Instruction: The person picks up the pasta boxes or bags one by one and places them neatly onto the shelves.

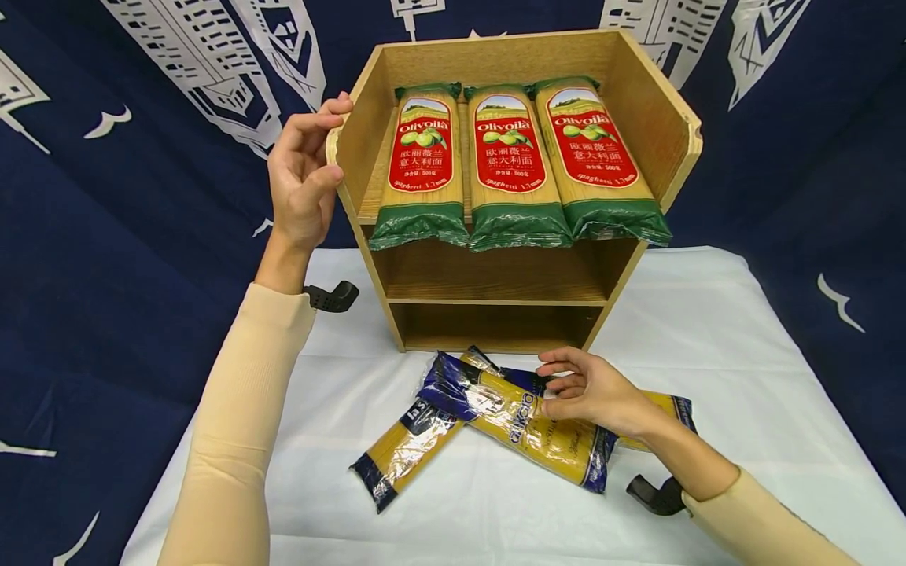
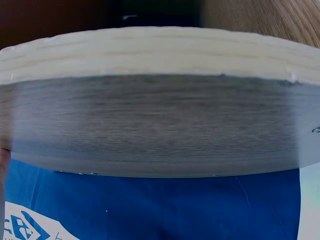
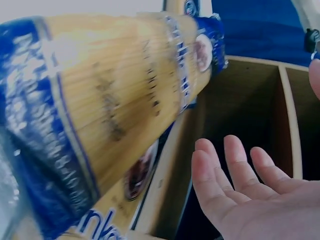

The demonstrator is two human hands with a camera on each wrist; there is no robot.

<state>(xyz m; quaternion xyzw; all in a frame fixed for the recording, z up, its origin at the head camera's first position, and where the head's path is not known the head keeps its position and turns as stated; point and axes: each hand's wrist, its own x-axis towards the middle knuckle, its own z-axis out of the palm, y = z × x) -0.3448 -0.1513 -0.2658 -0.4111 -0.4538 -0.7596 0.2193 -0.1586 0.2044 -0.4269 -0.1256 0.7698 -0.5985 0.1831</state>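
Note:
My left hand (image 1: 304, 173) grips the front edge of the left side panel of a small wooden shelf (image 1: 495, 271). In the left wrist view that panel (image 2: 155, 120) fills the middle. On the shelf's top level lie three Olivoila spaghetti packs (image 1: 520, 224) side by side, with red labels and green ends. My right hand (image 1: 602, 393) hovers by a blue-and-yellow spaghetti pack (image 1: 531, 424), its fingers loosely bent with nothing between them. That pack lies slantwise across another pack (image 1: 410, 448). In the right wrist view, the hand (image 3: 255, 195) is apart from the pack (image 3: 125, 90).
Another yellow pack (image 1: 668, 405) pokes out to the right beneath my right wrist. A white cloth (image 1: 318, 472) covers the table in front of the shelf. Dark blue printed fabric (image 1: 127, 275) hangs behind and to the sides.

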